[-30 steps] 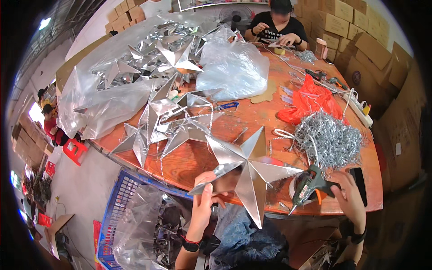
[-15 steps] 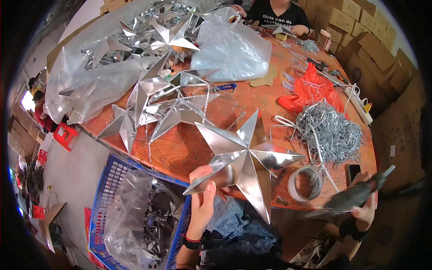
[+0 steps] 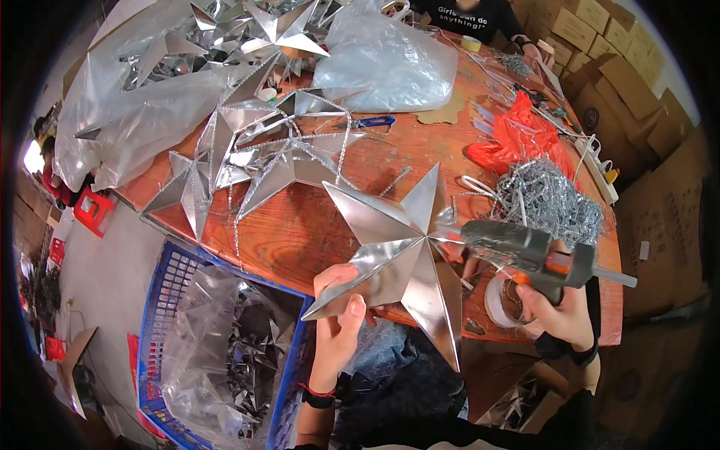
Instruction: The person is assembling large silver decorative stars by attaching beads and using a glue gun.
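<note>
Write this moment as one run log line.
left hand: holds silver star | right hand: holds glue gun, nozzle at star | table: more stars

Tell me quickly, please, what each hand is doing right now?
Left hand: closed on the silver star.
Right hand: closed on the glue gun.
</note>
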Action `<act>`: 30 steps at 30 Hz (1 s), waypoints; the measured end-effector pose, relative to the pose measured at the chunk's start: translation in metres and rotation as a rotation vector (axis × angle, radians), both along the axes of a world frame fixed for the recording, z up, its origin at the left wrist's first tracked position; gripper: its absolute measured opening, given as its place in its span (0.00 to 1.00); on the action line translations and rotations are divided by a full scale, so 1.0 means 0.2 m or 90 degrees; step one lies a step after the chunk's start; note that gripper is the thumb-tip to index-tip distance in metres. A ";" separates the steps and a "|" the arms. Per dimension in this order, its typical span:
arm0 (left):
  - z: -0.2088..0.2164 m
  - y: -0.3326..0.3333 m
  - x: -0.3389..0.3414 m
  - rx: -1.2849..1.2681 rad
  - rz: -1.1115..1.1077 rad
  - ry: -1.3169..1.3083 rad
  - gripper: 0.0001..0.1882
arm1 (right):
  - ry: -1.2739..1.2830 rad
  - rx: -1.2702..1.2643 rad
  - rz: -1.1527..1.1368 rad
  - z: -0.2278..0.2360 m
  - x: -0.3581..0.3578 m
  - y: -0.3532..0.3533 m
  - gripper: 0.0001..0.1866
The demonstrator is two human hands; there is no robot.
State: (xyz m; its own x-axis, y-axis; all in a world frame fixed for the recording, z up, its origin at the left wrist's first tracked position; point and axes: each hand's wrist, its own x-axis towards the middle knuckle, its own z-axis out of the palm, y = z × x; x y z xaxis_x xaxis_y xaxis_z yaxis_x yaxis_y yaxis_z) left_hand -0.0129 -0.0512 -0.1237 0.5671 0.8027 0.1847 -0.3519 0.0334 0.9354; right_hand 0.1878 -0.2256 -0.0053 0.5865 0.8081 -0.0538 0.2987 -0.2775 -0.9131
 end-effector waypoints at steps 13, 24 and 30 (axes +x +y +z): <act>-0.03 0.03 0.01 0.032 0.002 0.009 0.17 | -0.031 -0.014 -0.023 0.00 -0.03 0.04 0.19; 0.01 0.01 0.00 -0.056 -0.013 0.007 0.21 | -0.104 -0.060 -0.029 -0.03 0.00 0.01 0.19; 0.00 0.00 0.01 -0.032 -0.002 0.023 0.20 | -0.031 0.021 -0.028 -0.01 -0.02 0.01 0.17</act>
